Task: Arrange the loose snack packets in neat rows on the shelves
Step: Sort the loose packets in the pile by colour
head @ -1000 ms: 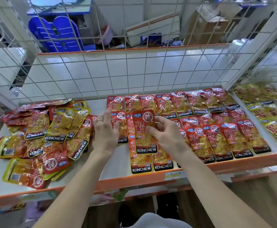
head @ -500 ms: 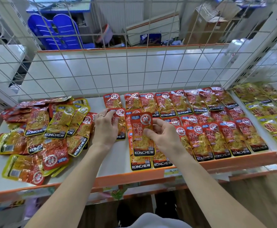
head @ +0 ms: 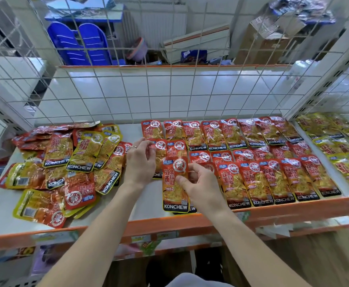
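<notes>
The right grip (head: 194,183) pinched a red packet (head: 174,179) by its right edge, thumb and fingertips closed on it. The packet was held upright over the left end of the front row, its bottom edge near the shelf's orange lip (head: 159,224). The left grip (head: 140,162) had its fingers curled on the left edge of a middle-row packet (head: 160,149). Neat rows (head: 262,162) ran right to the shelf's end. A loose pile (head: 72,162) of red and yellow packets lay at the left. Between pile and rows lay a bare strip of shelf (head: 148,204), crossed by the left forearm. A wire grid (head: 169,96) closed the back.
</notes>
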The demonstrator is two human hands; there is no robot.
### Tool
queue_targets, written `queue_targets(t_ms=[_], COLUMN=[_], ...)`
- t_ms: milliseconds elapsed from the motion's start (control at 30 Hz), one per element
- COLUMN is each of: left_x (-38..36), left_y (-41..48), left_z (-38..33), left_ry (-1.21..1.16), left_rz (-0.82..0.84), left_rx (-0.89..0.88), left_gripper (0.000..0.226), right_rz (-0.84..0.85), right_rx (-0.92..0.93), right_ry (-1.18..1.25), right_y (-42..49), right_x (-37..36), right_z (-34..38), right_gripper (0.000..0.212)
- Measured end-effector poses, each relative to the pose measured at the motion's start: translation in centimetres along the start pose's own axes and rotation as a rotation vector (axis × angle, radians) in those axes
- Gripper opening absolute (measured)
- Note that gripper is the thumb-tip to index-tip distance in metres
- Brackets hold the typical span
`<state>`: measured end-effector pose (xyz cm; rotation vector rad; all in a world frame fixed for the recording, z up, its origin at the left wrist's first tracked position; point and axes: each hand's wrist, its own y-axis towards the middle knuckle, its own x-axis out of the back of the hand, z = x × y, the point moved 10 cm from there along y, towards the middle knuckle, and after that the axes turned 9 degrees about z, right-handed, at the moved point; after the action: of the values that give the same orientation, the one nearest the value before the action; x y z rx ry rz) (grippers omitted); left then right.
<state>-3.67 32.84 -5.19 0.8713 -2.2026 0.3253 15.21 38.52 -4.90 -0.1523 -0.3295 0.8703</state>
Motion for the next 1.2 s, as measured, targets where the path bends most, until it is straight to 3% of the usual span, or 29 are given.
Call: queue_targets(t_ms=[533,733,1033,1200], left_x=[5.7,5.3,4.1,4.1], left_y=[-6.5,-8.0,-9.2,-9.6], left_z=[1.4,2.2,2.4,2.0], left_ry=[-0.188,-0.195,-0.158,-0.167], left_rz=[-0.158,-0.134,-0.088,-0.066], left_rx=[-0.077,-0.073,-0.081,-0.099], left_gripper=[0.022,0.029,0.031,0.03], right_rz=[-0.134,-0.159,-0.181,-0.21], right_rx=[0.039,0.012,-0.001,0.095], right_ry=[-0.501,-0.777,-0.829,-0.825], right_y=[1.3,1.4,1.2,0.6], right_x=[-4.4,-5.3,-5.1,-4.6], right_z=[1.8,1.5,0.9,1.8], right_gripper=[0.023,0.039,0.044,0.034])
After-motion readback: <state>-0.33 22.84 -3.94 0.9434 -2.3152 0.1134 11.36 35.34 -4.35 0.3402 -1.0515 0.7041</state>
